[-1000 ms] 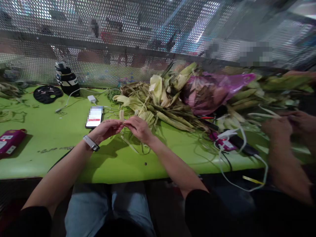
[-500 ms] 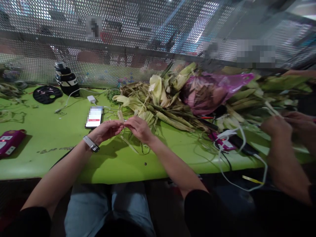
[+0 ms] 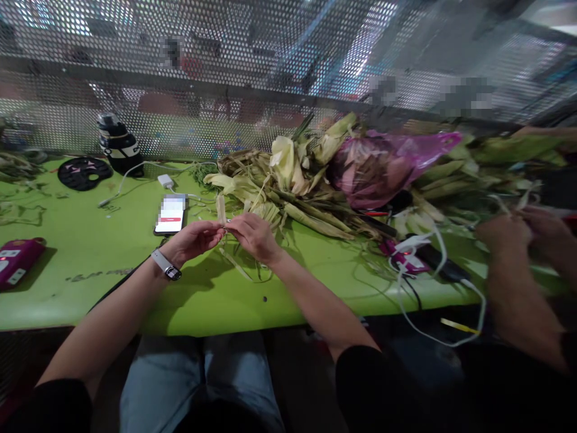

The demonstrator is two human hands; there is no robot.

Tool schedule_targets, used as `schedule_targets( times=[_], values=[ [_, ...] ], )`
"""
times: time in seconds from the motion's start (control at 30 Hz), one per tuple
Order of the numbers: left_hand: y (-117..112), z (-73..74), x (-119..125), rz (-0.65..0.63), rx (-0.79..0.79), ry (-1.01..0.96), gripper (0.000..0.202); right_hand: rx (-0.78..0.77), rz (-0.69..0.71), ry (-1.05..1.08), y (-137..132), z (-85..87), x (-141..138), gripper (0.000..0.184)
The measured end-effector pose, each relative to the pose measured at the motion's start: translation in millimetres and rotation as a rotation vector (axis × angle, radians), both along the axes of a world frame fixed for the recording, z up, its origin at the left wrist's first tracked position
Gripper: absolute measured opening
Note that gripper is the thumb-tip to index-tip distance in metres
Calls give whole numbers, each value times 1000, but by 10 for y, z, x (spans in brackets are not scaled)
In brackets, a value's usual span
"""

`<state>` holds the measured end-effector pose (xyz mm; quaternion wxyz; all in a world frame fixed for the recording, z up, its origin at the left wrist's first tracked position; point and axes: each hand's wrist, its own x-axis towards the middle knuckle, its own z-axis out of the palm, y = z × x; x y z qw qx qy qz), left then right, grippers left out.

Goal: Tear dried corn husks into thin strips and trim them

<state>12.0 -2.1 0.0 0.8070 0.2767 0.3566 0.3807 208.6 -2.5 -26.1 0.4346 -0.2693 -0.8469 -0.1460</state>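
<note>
My left hand (image 3: 195, 239), with a watch on the wrist, and my right hand (image 3: 253, 236) meet over the green table (image 3: 81, 264). Both pinch a pale strip of corn husk (image 3: 221, 210) whose end stands up between the fingertips. More thin husk strips (image 3: 246, 270) trail on the table under my hands. Just beyond them lies a big heap of corn husks (image 3: 288, 186).
A phone (image 3: 170, 214) on a white charger cable lies left of my hands. A black bottle (image 3: 118, 144) and black disc (image 3: 83, 172) stand at back left, a magenta device (image 3: 18, 255) at far left. A purple plastic bag (image 3: 383, 168) tops the heap. Another person's hands (image 3: 518, 234) handle husks at right.
My hands stay together on the husk strip, with only small finger movement. The other person's hands at right have shifted slightly among the husks.
</note>
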Motion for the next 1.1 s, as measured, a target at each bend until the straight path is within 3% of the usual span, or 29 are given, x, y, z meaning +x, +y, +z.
schedule_targets(
  times=[0.23, 0.53, 0.8, 1.1],
  values=[
    [-16, 4, 12, 17, -7, -18, 19, 50, 28, 11, -13, 27, 8, 13],
    [-38, -29, 54, 25, 18, -59, 13, -8, -20, 16, 9, 4, -5, 14],
    [-111, -94, 108, 89, 267, -2, 9, -226, -20, 160, -65, 21, -62, 15],
    [-129, -147, 102, 142, 418, 128, 20, -225, -23, 192, -58, -15, -84, 15]
  ],
)
